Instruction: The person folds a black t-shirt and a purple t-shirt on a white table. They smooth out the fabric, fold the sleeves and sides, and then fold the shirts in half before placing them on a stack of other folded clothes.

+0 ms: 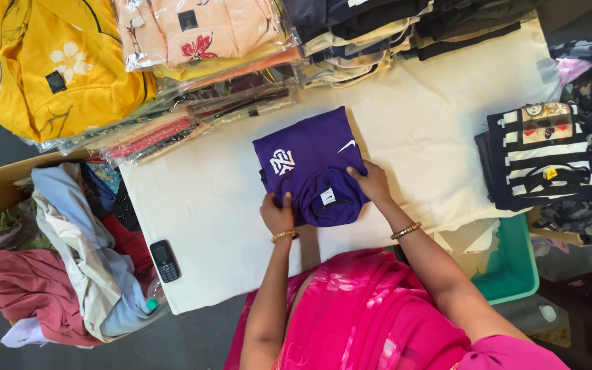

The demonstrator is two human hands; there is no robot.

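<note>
A folded purple shirt with white emblems lies on the white cloth-covered table, collar end toward me. My left hand grips its near left edge, thumb on top of the fabric. My right hand presses flat on its near right edge beside the collar. Both wrists wear gold bangles. My pink garment fills the bottom of the view.
Stacks of packaged shirts and dark folded clothes line the far edge. A striped folded shirt sits right. A black phone lies at the left table edge. Loose clothes are heaped left; a green bin stands right.
</note>
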